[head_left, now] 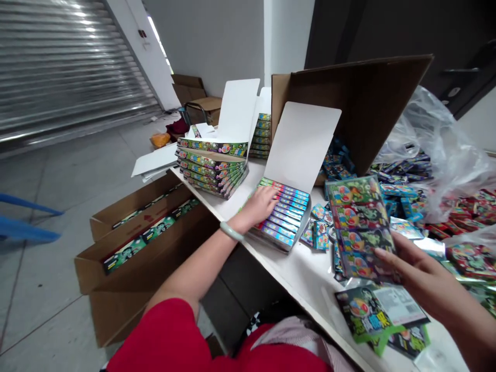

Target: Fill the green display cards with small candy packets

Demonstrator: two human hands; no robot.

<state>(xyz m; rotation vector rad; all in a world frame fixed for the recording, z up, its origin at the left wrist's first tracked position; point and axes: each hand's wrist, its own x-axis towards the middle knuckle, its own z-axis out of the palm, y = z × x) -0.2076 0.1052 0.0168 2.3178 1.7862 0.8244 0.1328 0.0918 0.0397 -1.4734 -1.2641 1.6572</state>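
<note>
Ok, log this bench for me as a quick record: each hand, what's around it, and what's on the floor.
Left hand: flat on a row of printed packets in an open white display box
Left wrist: pale bangle
Right hand: holding a stack of green foil packets
Also on table: stacked display boxes; open cardboard carton; clear plastic bag; loose red foil packets
Floor: open cardboard shipping carton holding green-printed boxes
</note>
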